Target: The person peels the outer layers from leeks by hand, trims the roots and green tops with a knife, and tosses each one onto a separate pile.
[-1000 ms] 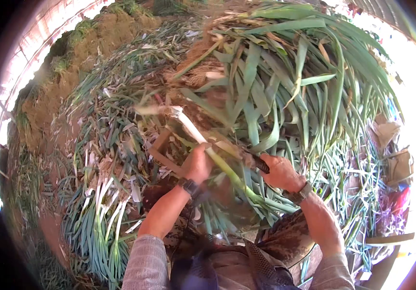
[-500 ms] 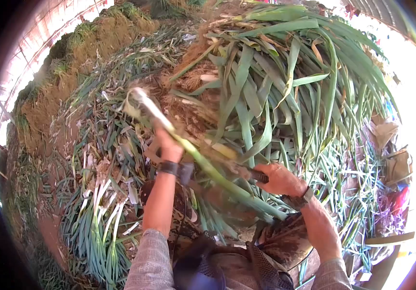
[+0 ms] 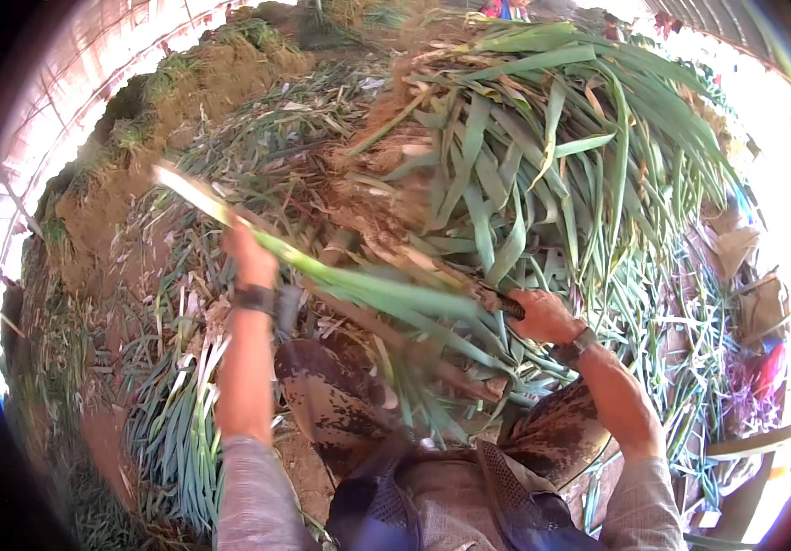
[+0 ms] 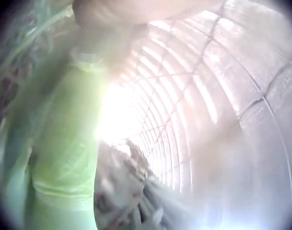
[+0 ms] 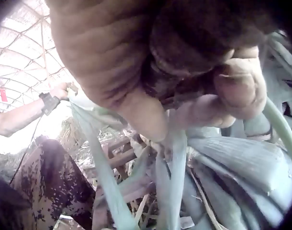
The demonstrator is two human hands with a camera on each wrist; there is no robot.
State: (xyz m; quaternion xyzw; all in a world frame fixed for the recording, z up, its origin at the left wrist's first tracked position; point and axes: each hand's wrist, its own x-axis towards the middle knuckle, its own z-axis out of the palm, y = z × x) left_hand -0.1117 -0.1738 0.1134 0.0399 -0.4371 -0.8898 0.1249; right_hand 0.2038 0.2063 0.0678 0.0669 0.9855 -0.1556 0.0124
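My left hand (image 3: 251,255) grips a leek (image 3: 322,273) by its pale shank, held out to the left. The white end points up and left, and the blurred green leaves trail back toward the right hand. Close up in the left wrist view, the leek's pale green stem (image 4: 64,143) fills the left side. My right hand (image 3: 547,319) is curled round a dark ridged handle (image 3: 511,307); its far end is lost against the brown clutter. In the right wrist view, the curled fingers (image 5: 239,88) hide most of that handle, with leek leaves hanging below.
A large heap of leeks (image 3: 616,147) rises at front right, leaves drooping toward the right hand. Trimmed leeks (image 3: 189,422) lie bunched at lower left. Leaf scraps (image 3: 294,119) cover the ground ahead. The wearer's camouflage-patterned knee (image 3: 331,395) is close below the leek.
The left hand has carried the leek outward to the left, drawing its leaves away from beside the right leg. The right hand has stayed nearly in place, gripping the handle.
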